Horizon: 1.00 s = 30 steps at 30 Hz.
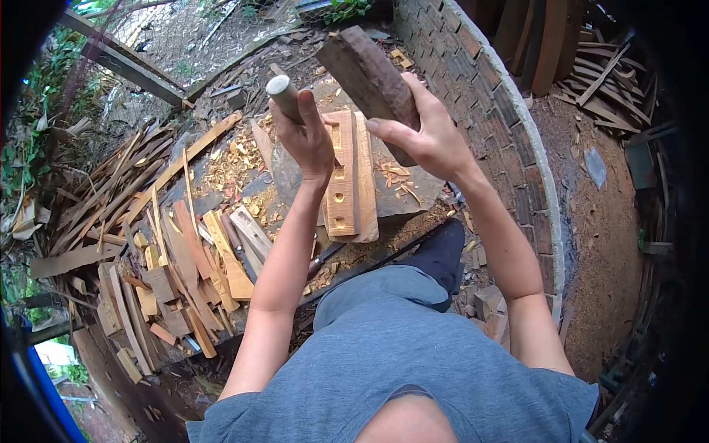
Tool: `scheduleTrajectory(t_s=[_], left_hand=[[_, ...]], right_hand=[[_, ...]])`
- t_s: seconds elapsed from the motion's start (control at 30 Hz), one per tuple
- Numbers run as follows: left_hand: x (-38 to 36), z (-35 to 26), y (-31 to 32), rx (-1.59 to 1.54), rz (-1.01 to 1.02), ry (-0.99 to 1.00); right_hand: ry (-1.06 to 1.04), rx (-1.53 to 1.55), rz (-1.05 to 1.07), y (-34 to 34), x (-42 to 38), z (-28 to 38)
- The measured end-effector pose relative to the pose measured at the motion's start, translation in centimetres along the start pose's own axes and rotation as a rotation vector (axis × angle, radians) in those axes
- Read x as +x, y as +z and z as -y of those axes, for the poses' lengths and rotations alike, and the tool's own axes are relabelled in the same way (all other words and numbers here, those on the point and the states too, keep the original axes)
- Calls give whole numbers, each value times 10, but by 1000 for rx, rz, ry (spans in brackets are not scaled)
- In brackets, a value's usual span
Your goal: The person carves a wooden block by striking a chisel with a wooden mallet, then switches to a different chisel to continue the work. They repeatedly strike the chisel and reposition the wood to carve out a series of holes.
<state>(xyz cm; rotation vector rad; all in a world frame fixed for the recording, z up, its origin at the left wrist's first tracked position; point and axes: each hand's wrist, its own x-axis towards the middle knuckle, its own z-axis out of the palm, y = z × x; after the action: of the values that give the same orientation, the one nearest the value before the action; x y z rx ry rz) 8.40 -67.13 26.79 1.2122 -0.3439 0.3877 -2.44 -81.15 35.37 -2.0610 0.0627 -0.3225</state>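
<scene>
My left hand [306, 140] is closed around the round handle of a chisel [279, 87], its pale end pointing up toward me. Behind the hand the lower part of the tool is mostly hidden. A thick, dark brown wooden block [365, 77] is gripped in my right hand [432, 136], raised and tilted beside the chisel. Below both hands lies a long yellowish wooden piece [340, 214] with several squarish holes cut along it. It rests against a lighter board [365, 192] on the work surface.
Wood chips [236, 166] cover the work surface. Several offcuts and strips [199, 251] are piled at the left, with a long thin strip [177, 173] across them. A curved brick wall [509, 140] runs along the right. Sawdust-covered ground [598, 244] lies beyond it.
</scene>
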Motion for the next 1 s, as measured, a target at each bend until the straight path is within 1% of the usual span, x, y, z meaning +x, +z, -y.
scheduleTrajectory(t_s=[0.1,0.17,0.4,0.5,0.57,0.6,0.67,0.7,0.8,0.87,0.9,0.97,1.0], left_hand=[[1,4,-2,-39,56,-51],[0,7,-4,192,70,48],[-4,8,-1,204,40,67],[-5,7,1,133,28,45],[1,7,2,257,55,127],[2,9,2,254,54,129],[3,11,1,138,29,14],[2,9,2,138,31,11],[-3,5,5,173,50,63],[-2,8,7,288,100,203],[-2,8,6,286,99,203],[-2,8,5,185,60,15],[-2,7,6,184,62,14]], right_hand=[[-35,55,-68,5,0,-14],[-38,43,-71,5,-2,-16],[-22,30,-53,5,-7,-12],[-3,50,-27,7,-6,-17],[1,54,-20,7,-7,-14],[9,55,-14,6,-7,-12],[0,19,-36,8,-7,-20],[-4,-15,-56,9,-8,-22],[44,35,-10,6,-8,-17],[47,42,-8,7,-8,-16],[52,49,-13,7,-9,-17],[37,25,-31,9,-9,-22],[21,3,-49,9,-9,-24]])
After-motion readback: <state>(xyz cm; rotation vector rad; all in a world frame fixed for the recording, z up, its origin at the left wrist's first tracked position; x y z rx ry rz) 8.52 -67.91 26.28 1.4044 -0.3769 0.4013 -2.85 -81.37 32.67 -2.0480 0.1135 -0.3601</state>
